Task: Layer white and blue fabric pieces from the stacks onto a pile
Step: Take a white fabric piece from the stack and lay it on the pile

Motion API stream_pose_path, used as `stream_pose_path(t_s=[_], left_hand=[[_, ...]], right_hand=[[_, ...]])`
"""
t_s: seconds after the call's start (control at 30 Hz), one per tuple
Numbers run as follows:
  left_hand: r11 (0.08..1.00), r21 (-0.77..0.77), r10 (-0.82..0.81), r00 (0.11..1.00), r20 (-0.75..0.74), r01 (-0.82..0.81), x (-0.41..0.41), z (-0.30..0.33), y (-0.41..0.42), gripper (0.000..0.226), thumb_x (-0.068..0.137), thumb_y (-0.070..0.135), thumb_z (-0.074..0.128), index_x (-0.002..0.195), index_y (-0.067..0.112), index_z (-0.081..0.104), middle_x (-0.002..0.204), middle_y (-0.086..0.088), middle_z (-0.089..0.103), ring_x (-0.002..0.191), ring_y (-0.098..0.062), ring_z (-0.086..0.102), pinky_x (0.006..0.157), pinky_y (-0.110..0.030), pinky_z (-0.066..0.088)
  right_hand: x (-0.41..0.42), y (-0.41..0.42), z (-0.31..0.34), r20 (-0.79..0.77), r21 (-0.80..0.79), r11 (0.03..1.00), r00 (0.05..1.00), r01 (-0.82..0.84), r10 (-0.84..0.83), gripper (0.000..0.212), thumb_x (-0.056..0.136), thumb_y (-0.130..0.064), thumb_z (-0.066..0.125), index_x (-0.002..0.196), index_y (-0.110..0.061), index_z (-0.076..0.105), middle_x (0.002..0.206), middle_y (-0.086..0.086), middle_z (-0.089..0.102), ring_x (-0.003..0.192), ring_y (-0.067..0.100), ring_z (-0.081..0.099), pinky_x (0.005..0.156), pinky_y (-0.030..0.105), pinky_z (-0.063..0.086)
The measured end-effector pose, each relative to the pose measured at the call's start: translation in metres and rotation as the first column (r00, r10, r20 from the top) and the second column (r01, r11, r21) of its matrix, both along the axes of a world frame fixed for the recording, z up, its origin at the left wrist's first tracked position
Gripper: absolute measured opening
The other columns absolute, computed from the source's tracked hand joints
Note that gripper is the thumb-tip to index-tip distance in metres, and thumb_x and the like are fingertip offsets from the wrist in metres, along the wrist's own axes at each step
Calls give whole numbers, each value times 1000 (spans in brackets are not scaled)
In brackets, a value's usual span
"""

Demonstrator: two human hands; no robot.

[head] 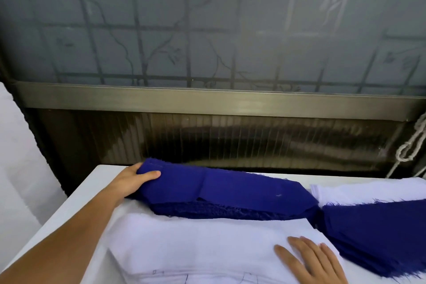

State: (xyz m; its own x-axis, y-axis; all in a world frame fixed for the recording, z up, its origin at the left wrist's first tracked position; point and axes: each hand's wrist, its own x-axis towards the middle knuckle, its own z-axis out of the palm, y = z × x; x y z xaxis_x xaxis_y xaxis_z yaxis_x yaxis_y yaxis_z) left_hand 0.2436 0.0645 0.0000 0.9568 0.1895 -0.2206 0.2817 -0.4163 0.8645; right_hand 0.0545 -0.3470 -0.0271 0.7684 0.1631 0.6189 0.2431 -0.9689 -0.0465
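Observation:
My left hand [134, 181] grips the left end of a thick bundle of dark blue fabric pieces [221, 190], thumb on top, at the far side of the table. In front of it lies a pile with white fabric [207, 244] on top, faint pen lines near its front edge. My right hand [310, 259] rests flat on that white fabric, fingers spread. To the right sits a stack of blue pieces [378, 235] with frayed edges. Behind it lies a stack of white pieces [373, 191].
The white table [78, 210] ends at the left and at the back. Behind it is a dark ribbed panel [230, 140] under a frosted window with a grille. A white cord [412, 145] hangs at the right. White material [16, 168] stands at the left.

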Motion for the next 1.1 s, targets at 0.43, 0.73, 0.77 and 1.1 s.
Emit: stream_pose_path(t_s=[0.43, 0.73, 0.77, 1.1], left_hand=[[1000, 23, -12, 999, 36, 11, -58, -6, -18, 46, 73, 47, 80, 112, 31, 60, 98, 9, 70, 86, -13, 69, 62, -23, 54], [751, 606, -206, 779, 592, -262, -134, 20, -75, 67, 82, 52, 68, 138, 19, 49, 147, 1, 42, 134, -20, 38, 109, -35, 33], [755, 642, -345, 749, 565, -136, -152, 13, -85, 62, 82, 58, 64, 133, 24, 54, 145, 7, 44, 133, -14, 37, 108, -31, 30], [568, 790, -654, 709, 263, 230, -187, -21, -104, 43, 95, 48, 51, 137, 39, 48, 144, 19, 39, 132, -3, 33, 112, -21, 21]], right_hand=[[-20, -18, -5, -351, -8, 998, 935, -57, 51, 65, 67, -72, 48, 115, -33, 66, 115, 2, 68, 112, 26, 57, 108, 31, 13], [-15, -27, -3, -463, -17, 994, 882, -104, 85, 75, 80, -83, 26, 143, -45, 33, 149, -14, 28, 141, 9, 17, 118, 33, -2], [-14, -28, -4, -463, -31, 993, 882, -117, 90, 76, 80, -84, 20, 145, -46, 28, 150, -16, 23, 142, 7, 11, 118, 32, -6], [-7, -22, 0, -447, -36, 995, 892, -89, 64, 69, 86, -76, 28, 146, -43, 24, 151, -12, 19, 143, 9, 8, 118, 33, -5]])
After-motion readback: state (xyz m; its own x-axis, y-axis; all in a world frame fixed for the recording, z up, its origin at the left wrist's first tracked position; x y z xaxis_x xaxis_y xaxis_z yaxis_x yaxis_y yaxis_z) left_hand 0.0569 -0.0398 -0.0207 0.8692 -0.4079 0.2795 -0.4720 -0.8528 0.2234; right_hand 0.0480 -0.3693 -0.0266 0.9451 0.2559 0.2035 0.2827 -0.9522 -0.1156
